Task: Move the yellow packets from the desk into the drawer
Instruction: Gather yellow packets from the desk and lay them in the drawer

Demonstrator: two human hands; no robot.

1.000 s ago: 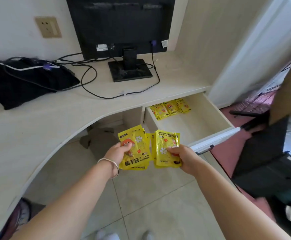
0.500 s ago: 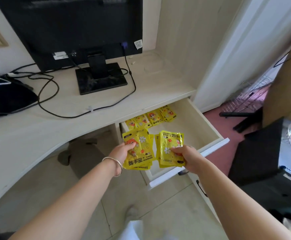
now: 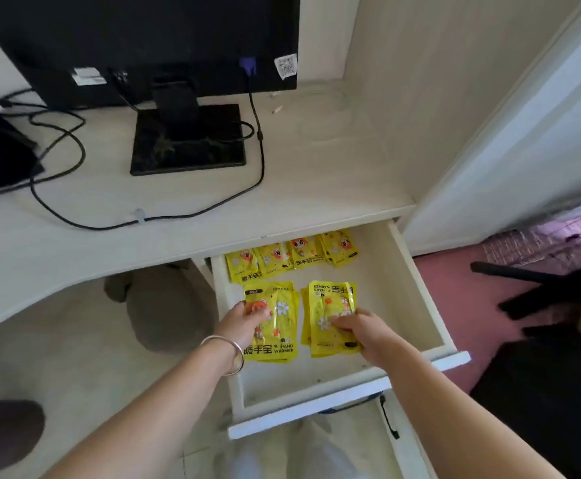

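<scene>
Left stack, right stack lowered into drawer, long axes front-to-back

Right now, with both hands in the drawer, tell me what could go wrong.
The left stack in the left hand and the right stack in the right hand are several loose packets each; released unevenly, they may fan apart. Pushed further in, they could disturb the back row.
</scene>
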